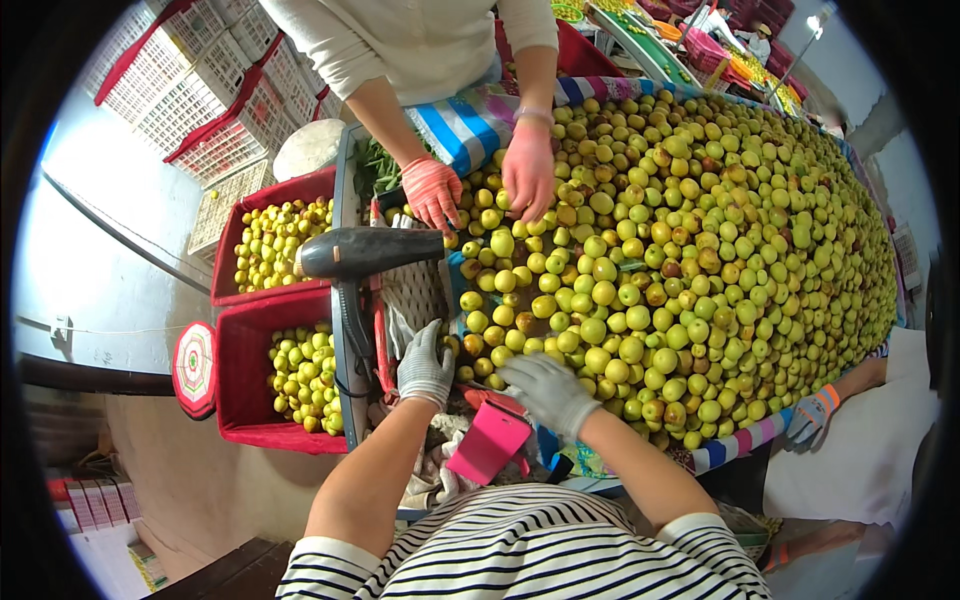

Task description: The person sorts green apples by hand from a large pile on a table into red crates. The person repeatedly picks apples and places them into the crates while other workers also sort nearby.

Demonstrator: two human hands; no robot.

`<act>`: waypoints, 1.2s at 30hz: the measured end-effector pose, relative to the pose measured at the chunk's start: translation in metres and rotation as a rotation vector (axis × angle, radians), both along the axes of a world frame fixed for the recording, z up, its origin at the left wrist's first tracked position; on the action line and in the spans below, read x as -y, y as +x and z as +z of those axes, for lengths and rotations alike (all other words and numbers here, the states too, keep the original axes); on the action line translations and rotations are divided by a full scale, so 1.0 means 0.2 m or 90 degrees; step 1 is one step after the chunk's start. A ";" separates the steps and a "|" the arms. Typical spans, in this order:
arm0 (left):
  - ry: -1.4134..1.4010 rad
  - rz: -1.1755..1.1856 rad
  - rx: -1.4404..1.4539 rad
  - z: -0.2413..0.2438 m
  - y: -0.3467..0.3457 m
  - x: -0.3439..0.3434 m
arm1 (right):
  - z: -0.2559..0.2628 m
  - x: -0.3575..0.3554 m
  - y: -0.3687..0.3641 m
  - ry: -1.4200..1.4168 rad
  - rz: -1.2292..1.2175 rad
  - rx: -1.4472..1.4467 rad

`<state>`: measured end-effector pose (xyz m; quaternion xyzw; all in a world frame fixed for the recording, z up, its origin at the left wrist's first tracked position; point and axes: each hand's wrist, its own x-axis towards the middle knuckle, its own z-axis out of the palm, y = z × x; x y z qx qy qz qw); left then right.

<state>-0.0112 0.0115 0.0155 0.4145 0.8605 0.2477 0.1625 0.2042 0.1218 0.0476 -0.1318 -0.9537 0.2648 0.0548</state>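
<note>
A broad heap of yellow-green jujubes (660, 247), some blotched brown, spreads over the sorting table before me. My left hand (424, 367), in a pale grey knitted glove, is at the heap's near-left edge beside a woven mat (411, 289). A brownish jujube (450, 345) shows by its fingers; I cannot tell whether it is gripped. Blurred and palm down, my gloved right hand (547, 391) reaches over the nearest jujubes, its underside hidden. Below the hands, a bright pink phone case (490, 441) lies on cloths.
Left of the table stand two red-lined crates (225, 255) (244, 375) holding jujubes. A black hair dryer (375, 251) juts across the table's left rim. Opposite, a person's pink-gloved hands (431, 191) (529, 172) touch the heap. Another person's grey-gloved hand (810, 416) is at right.
</note>
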 end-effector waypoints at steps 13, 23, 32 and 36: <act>0.008 0.014 -0.004 0.03 0.02 0.00 | -0.03 -0.09 0.13 0.294 0.071 0.205; 0.034 0.000 -0.038 -0.02 -0.01 0.01 | -0.10 -0.02 -0.34 0.296 0.039 0.164; 0.070 0.004 -0.036 -0.03 -0.01 0.01 | -0.17 -0.05 -0.44 0.122 0.013 -0.032; 0.050 -0.001 -0.042 -0.04 -0.01 0.02 | -0.05 -0.48 -0.31 0.107 -0.236 -0.037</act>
